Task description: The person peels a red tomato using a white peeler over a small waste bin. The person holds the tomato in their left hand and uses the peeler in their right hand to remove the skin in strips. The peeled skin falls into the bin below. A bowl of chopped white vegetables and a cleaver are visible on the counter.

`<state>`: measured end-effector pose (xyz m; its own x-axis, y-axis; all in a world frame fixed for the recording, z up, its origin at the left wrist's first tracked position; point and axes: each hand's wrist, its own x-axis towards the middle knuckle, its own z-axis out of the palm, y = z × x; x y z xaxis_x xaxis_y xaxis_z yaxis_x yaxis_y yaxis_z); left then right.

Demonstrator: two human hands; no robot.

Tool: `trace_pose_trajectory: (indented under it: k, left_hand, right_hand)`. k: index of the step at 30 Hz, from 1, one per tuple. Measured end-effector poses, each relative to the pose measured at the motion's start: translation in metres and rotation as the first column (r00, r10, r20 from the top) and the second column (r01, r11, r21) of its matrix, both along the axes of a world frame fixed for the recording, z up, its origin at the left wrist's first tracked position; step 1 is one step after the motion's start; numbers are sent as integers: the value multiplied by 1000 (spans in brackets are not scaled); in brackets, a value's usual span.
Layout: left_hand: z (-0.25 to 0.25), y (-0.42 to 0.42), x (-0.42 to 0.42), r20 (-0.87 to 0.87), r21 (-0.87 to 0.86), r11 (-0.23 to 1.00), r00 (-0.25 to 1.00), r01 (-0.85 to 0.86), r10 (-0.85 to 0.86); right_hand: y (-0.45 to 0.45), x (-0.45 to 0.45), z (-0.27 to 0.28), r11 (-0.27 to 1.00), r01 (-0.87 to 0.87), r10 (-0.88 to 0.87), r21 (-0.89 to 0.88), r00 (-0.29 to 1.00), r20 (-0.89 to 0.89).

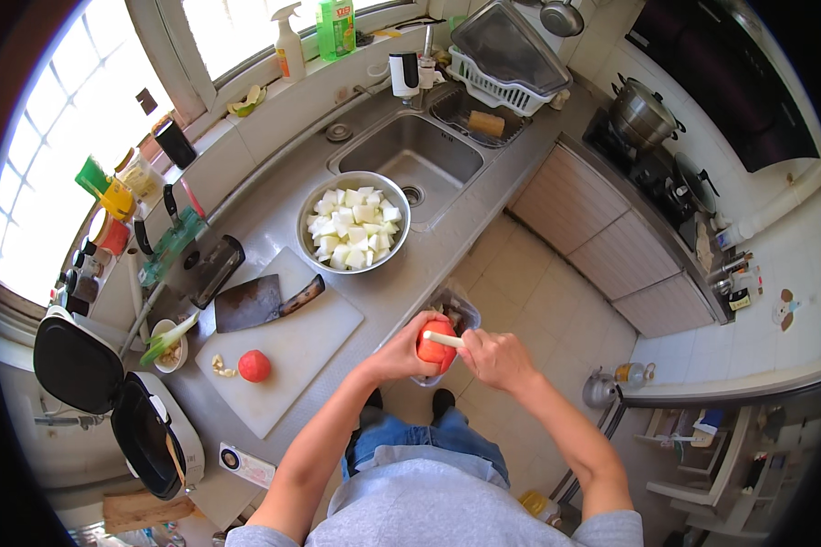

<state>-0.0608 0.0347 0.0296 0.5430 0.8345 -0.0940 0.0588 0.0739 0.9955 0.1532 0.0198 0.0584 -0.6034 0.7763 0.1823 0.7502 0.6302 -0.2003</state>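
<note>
My left hand point(402, 352) is wrapped around a red tomato point(429, 354) with loose skin at its lower right. A cream-coloured tool that looks like a peeler point(443, 339) lies across the tomato, gripped in my right hand point(498, 359); its blade cannot be made out. Beneath both hands is a plastic waste bin point(474, 313) with scraps inside. To the left, a peeled tomato point(254, 366) and several garlic cloves point(223, 367) rest on a white cutting board point(294, 372). A cleaver point(248, 304) with a wooden handle lies at the board's far end.
A steel bowl point(356, 271) of pale cut chunks stands between board and sink point(410, 154). Left of the board are a small bowl point(176, 361) with scallion, a knife holder point(171, 246) and an open-lidded cooker point(178, 424). A pot point(640, 116) sits on the stove at right.
</note>
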Motion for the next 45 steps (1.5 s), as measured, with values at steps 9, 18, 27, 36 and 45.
trace_pose_trajectory:
  k: [9,18,27,36,45]
  left_hand:
    - [-9,1,0,226,-217,976,971,-28,78]
    - [-13,-9,4,398,-651,759,862,23,315]
    - [-22,-8,4,303,-507,862,937,2,176]
    - [-11,-8,0,187,-379,925,979,-1,78]
    - [-13,-6,0,89,-165,986,996,-15,30]
  right_hand:
    - [-2,6,2,988,149,-150,-29,988,-20]
    - [-5,1,0,990,110,-118,90,988,96]
    - [-3,-5,-3,993,-18,9,120,997,79]
    - [-1,-2,-1,998,8,-13,58,996,92]
    - [1,-2,3,999,38,-39,13,999,24]
